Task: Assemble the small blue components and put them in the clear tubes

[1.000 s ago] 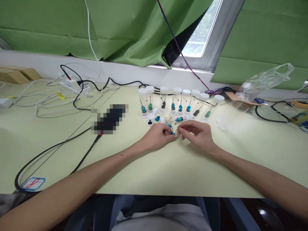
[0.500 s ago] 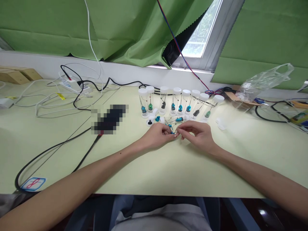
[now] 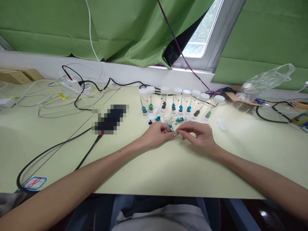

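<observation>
Taking the meeting of our fingertips as the middle of the dial, with 12 o'clock pointing away from us, we have the small blue piece (image 3: 171,131) right at that centre, low over the counter (image 3: 168,173). Our left hand (image 3: 158,132) comes in from 8 o'clock, thumb and curled fingers drawn together, apparently pinching the piece. Our right hand (image 3: 199,136) comes in from 4 o'clock, thumb and forefinger closed tip to tip, seemingly on the piece's thin metal end (too fine for us to be sure).

We judge the step in hand to be close fingertip work on that thin end. The next move, as we read it, calls for the left pinch to be steady while the right makes only slight adjustments, since so slender a part could bend or slip.

Just beyond, at 12 o'clock, a clear tube (image 3: 185,118) lies on its side; farther out stand clear tubes with white lids (image 3: 164,89), holding similar pieces. A loose blue part (image 3: 158,118) sits at 11 o'clock, with a black part (image 3: 150,122) near it at 10 o'clock. White caps (image 3: 221,124) lie at 3 o'clock.
</observation>
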`<state>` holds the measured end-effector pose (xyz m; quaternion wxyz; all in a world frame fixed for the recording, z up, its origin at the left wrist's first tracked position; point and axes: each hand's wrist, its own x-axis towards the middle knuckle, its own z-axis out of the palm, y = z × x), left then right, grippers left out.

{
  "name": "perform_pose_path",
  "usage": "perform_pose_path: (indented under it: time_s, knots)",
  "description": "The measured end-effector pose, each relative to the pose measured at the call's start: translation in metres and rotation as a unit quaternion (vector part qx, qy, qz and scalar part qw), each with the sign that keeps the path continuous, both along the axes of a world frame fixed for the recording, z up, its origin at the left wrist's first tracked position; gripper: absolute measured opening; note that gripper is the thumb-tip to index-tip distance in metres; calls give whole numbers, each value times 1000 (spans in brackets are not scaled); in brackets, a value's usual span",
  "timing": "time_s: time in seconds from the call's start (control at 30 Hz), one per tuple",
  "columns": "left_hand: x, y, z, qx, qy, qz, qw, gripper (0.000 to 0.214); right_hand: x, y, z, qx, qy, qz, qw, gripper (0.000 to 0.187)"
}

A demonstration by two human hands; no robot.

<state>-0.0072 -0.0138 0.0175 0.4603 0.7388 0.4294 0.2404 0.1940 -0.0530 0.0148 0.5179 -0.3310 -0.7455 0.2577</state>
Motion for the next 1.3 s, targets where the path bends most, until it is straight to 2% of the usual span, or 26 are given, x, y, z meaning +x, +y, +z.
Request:
perform_pose_path:
  time_s: [0.37, 0.77, 1.3]
  knots:
    - [1, -1, 4, 3, -18, 43, 999, 45, 2, 2, -2, 46, -23, -3, 999, 14]
    - [2, -1, 0, 3, -67, 50, 996, 39, 4, 3, -3, 80, -35, -12, 996, 17]
    - [2, 1, -6, 35, -36, 56, 997, 39, 4, 4, -3, 82, -38, -33, 995, 15]
